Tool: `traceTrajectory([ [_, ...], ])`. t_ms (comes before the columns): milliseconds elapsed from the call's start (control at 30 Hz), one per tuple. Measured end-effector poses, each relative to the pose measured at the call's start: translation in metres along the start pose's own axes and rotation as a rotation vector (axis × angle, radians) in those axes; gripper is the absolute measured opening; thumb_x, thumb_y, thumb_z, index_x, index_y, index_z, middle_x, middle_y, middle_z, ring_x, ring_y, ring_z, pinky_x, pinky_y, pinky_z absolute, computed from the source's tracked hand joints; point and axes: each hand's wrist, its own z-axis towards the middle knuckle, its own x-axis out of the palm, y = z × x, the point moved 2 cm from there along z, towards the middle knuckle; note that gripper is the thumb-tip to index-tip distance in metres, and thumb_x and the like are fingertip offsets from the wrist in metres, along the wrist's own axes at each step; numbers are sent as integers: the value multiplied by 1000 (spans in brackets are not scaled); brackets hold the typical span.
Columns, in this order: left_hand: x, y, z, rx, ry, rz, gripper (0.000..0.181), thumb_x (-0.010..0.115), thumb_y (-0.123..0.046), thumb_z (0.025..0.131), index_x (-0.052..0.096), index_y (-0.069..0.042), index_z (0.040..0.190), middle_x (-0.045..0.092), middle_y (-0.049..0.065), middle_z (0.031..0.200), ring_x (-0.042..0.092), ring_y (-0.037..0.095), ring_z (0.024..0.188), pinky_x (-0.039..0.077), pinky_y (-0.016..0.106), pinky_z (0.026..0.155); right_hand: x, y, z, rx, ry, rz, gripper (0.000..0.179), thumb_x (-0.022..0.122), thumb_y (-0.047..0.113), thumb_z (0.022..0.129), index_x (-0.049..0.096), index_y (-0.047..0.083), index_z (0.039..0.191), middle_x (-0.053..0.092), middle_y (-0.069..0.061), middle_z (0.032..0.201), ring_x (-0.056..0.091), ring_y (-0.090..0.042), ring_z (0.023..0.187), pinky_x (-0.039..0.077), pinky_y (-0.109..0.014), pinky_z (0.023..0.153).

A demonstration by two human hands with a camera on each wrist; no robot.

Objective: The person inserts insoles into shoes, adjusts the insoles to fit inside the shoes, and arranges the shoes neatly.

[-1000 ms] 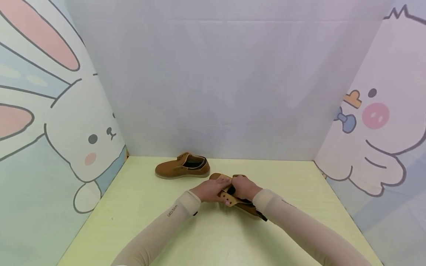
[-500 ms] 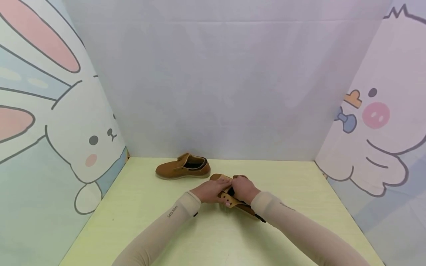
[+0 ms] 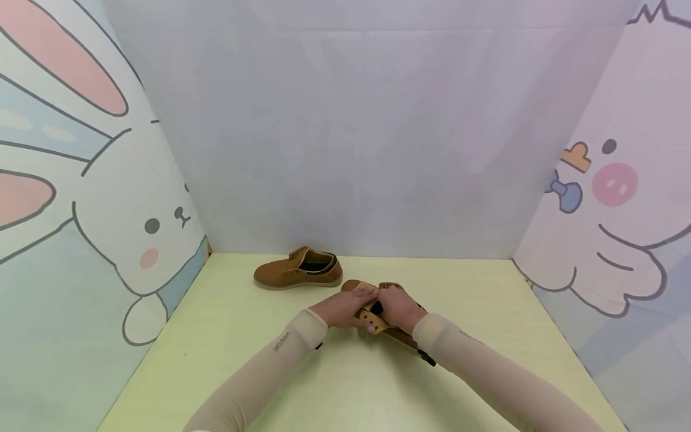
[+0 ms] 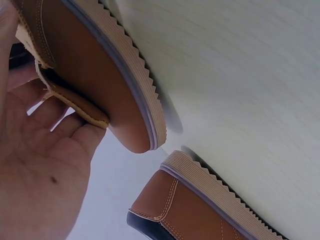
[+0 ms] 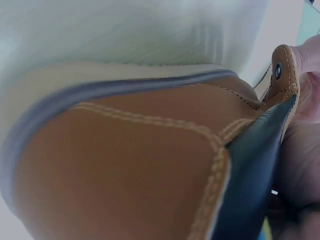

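Observation:
A brown leather shoe without visible laces lies slanted on the table, its opening facing up. My left hand grips its front part by the tongue; in the left wrist view the fingers curl along the tongue's edge. Over the opening, my right hand is curled, its fingers reaching in beside the eyelet flap. The right fingertips are hidden inside the shoe. The dark lining shows in the right wrist view. The matching brown shoe stands upright behind, to the left, toe pointing left.
The pale yellow table carries both shoes. A plain grey-white cloth wall rises behind it. Side panels with a cartoon rabbit and a cartoon chick enclose it left and right.
Both hands keep their places on the shoe, with only a slight shift of the right wrist. The head view has tilted a little.

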Motion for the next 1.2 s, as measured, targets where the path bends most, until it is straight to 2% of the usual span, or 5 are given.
traceTrajectory([
  [167,-1,0,1,-9,17,-16,93,63,-64,89,26,-20,163,26,7,165,32,26,148,39,42,111,0,-7,-10,-79,58,-74,5,76,8,92,72,6,94,68,-4,78,67,-17,71,55,-32,66],
  [300,0,-1,0,-3,16,-10,93,62,-65,90,25,-21,163,25,8,165,34,28,147,40,42,110,-7,-17,-21,-150,182,-86,21,70,8,96,69,14,76,62,5,70,56,-7,63,50,-27,62],
  [633,1,0,1,0,11,2,94,59,-68,89,24,-23,163,24,5,166,28,23,150,39,41,112,-9,-35,-29,-353,212,9,18,64,4,98,73,13,86,64,8,80,47,-4,64,46,-22,63],
  [1033,-1,-2,1,-20,19,4,93,60,-67,90,24,-23,163,24,4,166,27,23,150,38,41,112,-18,-29,-39,-224,318,-29,22,60,0,99,66,13,82,54,6,70,43,-9,62,41,-26,59],
  [1200,-1,-1,0,-27,16,2,93,60,-68,89,25,-24,163,25,3,166,27,23,150,38,41,112,-23,-28,-43,-226,338,-32,23,60,-3,97,64,13,80,52,6,69,43,-9,62,40,-26,59],
])
